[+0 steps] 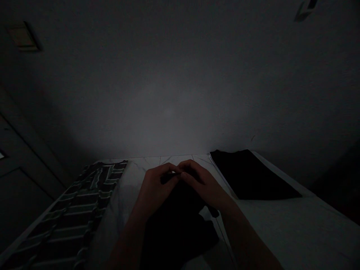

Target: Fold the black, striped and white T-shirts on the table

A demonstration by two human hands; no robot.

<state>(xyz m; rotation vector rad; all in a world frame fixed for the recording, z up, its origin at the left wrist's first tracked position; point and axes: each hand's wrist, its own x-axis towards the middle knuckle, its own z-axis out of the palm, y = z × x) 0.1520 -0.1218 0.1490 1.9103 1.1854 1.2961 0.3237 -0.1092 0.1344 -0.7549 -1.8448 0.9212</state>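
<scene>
In the dim head view, a dark garment hangs from my two hands at the middle, its lower part spreading toward me. My left hand pinches its upper edge between thumb and fingers. Right beside it, my right hand pinches the same edge, and the fingertips of both hands meet. The garment is nearly black, so its kind and folds cannot be made out. Its lower right side has an uneven outline over the pale surface.
A striped garment lies along the left of the white marbled table. A folded black cloth lies at the back right. Behind stands a grey wall, with a door at the far left.
</scene>
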